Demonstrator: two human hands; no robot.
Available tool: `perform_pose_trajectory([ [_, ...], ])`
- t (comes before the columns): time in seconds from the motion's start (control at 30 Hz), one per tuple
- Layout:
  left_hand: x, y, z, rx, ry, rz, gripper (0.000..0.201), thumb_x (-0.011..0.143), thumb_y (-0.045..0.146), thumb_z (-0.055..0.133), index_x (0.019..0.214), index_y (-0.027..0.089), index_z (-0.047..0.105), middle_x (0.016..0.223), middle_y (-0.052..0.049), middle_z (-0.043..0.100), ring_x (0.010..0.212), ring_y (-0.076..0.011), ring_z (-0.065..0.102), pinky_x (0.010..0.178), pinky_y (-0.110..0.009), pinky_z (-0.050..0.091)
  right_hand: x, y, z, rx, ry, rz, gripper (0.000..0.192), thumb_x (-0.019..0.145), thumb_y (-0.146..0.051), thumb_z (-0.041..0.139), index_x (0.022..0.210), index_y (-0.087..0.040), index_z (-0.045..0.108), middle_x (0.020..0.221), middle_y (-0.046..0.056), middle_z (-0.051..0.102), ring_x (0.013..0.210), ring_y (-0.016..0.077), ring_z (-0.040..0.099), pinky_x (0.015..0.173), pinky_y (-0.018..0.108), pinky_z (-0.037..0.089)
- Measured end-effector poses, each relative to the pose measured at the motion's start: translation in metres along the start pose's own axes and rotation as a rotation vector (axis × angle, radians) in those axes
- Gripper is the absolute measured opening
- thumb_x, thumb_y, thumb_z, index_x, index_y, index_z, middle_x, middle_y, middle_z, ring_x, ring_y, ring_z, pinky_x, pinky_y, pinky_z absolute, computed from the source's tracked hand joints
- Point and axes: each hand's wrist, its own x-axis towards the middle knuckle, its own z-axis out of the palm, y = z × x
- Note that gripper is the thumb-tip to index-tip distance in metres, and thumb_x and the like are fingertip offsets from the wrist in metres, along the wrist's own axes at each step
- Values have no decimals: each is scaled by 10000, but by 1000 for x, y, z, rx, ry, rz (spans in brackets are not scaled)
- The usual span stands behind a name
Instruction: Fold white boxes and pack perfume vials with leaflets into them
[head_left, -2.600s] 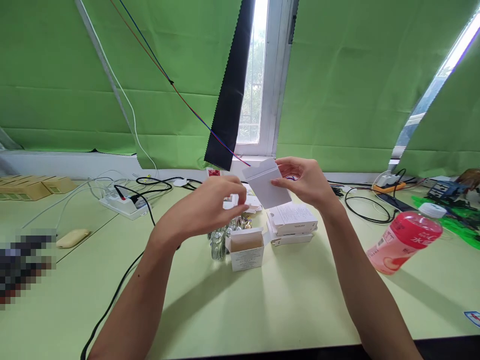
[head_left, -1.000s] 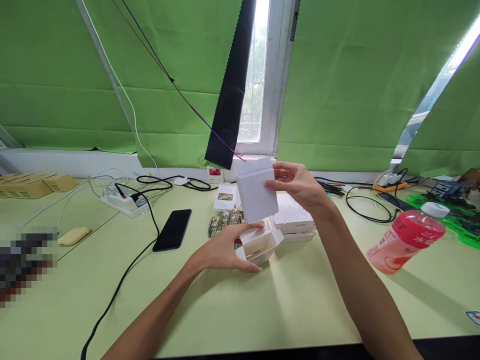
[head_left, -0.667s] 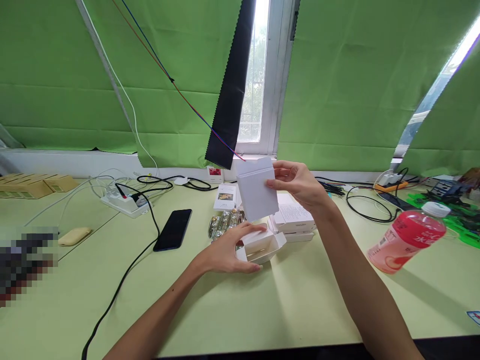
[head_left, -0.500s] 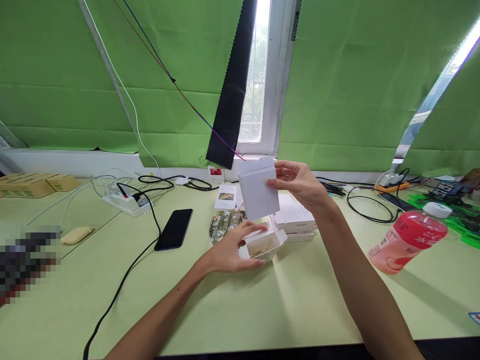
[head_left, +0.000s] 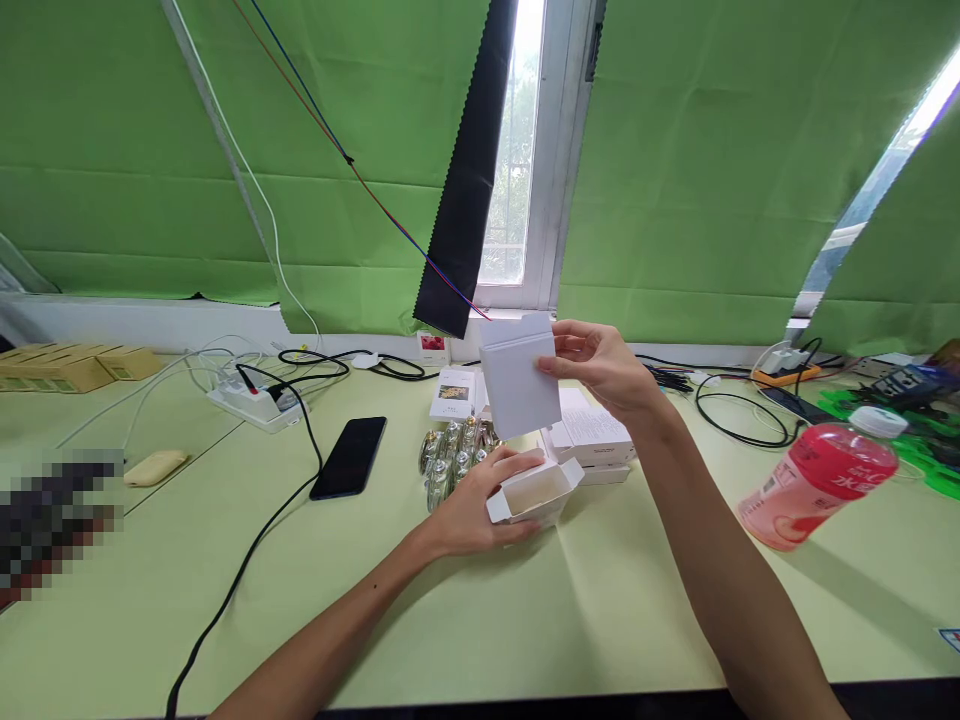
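Observation:
My left hand (head_left: pixel 484 505) is closed round the sides of a small white box (head_left: pixel 551 505) whose top flaps stand open toward me. Above it, my right hand (head_left: pixel 600 365) pinches a folded white cardboard insert (head_left: pixel 521 385) by its right edge, apart from the box. Just beyond my left hand stand several small clear glass bottles (head_left: pixel 450 455), partly covered by that hand and the insert. Behind the box lies a stack of white printed boxes (head_left: pixel 592 435). Another white box with a small picture (head_left: pixel 452 393) lies behind the bottles.
A black phone (head_left: pixel 349 458) lies left of the bottles, with a black cable (head_left: pixel 259 545) running past it. A power strip (head_left: pixel 259 405) sits farther back. To the right, a pink drink bottle (head_left: pixel 817 485) leans beside green parts (head_left: pixel 926 455). Cardboard boxes (head_left: pixel 71 368) are at the far left.
My left hand has shifted slightly right with the box, tilting its opening more toward me. More of the glass bottles show. The right hand and insert have hardly moved.

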Motion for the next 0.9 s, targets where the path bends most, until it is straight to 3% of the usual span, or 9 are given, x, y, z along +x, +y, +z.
perform_pose_trajectory([
  [0.13,0,2,0,-52,35,-24,595,772,364,763,1331,250,595,1268,-76,612,1048,-239,637,903,-363,554,-1,0,0,23,-6,1,403,695,-407,901,1036,-233,775,1019,61,796,979,247,724,912,464,582],
  [0.33,-1,0,-5,-284,145,-166,639,770,486,797,1334,266,595,1280,-71,681,1139,-288,659,964,-409,568,-2,-4,4,67,-58,13,413,695,-413,896,1052,-243,779,1143,75,776,1039,257,712,935,469,576],
  [0.47,-2,-2,-5,-446,209,-226,625,757,523,813,1287,259,614,1241,-74,715,1147,-298,681,952,-418,597,-1,-3,11,117,-60,55,411,662,-389,919,1014,-225,785,1016,71,789,976,241,719,935,457,561],
  [0.67,-1,-1,-4,-502,291,-250,620,717,529,841,1207,201,647,1239,-114,725,1156,-323,689,970,-445,596,2,8,21,208,-38,115,494,607,-355,948,1040,-201,767,970,64,782,903,216,712,922,434,547],
  [0.9,-1,3,-2,-571,368,-256,595,686,500,866,1146,179,668,1217,-131,735,1144,-333,695,940,-430,598,4,18,22,255,-50,138,440,629,-330,943,1013,-202,772,957,56,781,891,199,710,900,393,536],
])
